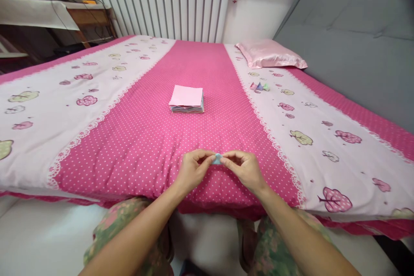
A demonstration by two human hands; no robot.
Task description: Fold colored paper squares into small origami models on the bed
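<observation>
A small light-blue piece of folded paper (pixel 217 159) is pinched between my two hands, just above the front part of the bed. My left hand (pixel 195 166) grips its left side between thumb and fingers. On its right side, the thumb and fingers of my right hand (pixel 244 167) are closed in the same way. Much of the paper is covered by my fingertips, so its exact shape cannot be made out. Beyond my hands, a stack of square paper sheets (pixel 186 98) lies on the bed, with a pink sheet on top.
Several small folded paper pieces (pixel 259 86) in pink, blue and green lie right of the stack. A pink pillow (pixel 271 54) rests near the grey headboard (pixel 349 39). Behind the bed (pixel 200 64) is a white radiator (pixel 158 6); a desk (pixel 77 16) stands at the far left.
</observation>
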